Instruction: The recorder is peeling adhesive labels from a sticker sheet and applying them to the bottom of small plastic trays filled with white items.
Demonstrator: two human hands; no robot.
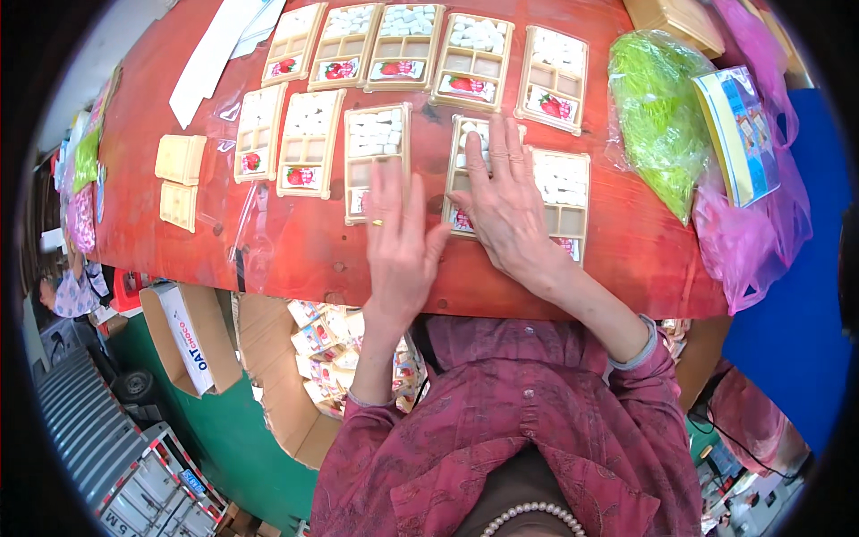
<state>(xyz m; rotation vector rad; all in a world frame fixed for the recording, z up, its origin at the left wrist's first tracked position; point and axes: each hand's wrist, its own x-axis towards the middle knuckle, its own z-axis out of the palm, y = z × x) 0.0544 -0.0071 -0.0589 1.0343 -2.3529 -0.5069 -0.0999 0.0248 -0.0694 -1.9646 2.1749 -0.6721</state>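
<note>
Several cream plastic trays lie on the red table; their upper compartments hold white tablet-like pieces, and a strawberry-printed packet sits in the lower part. My left hand (pixel 401 259), slightly blurred and with its fingers stretched out, is over the lower half of the middle tray (pixel 376 132). Across another tray (pixel 455 167) lies my right hand (pixel 512 215), flat with fingers extended, hiding much of it. Whether either palm presses down I cannot tell. Just right of that hand is a further filled tray (pixel 562 179), partly covered by the wrist.
Small stacks of bare cream trays (pixel 179 158) stand at the left of the red table (pixel 295 251). On the right are a bag of green shredded filler (pixel 658 112) and a purple plastic bag (pixel 747 237). Below the front edge, a cardboard box (pixel 277 385) holds many packets.
</note>
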